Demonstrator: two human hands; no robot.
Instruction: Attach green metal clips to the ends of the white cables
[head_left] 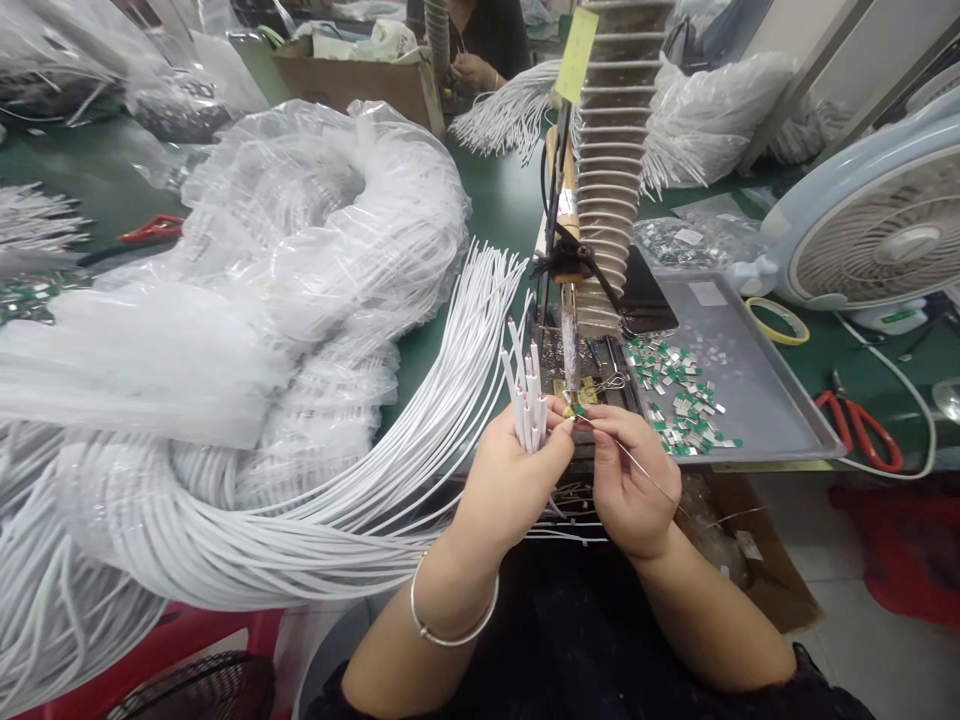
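Several white cables (pixel 530 400) stand upright in my left hand (pixel 517 470), their cut ends pointing up with reddish wire tips. My left thumb and forefinger also pinch something small beside a tiny green circuit board (pixel 579 410). My right hand (pixel 634 470) is closed on a thin strand of solder wire (pixel 637 462) that runs from the fingertips down to the right. Straight above the fingertips hangs a soldering iron (pixel 570 330), tip down, close to the little board. Whether the tip touches it I cannot tell.
A big bundle of white cables (pixel 300 520), partly in plastic, covers the left. A ribbed hose (pixel 619 150) rises behind the iron. To the right are a metal tray (pixel 757 370) with green boards (pixel 686 400), red-handled pliers (pixel 862 425), yellow tape (pixel 778 320) and a fan (pixel 885 220). Another person's hand (pixel 476 73) shows behind.
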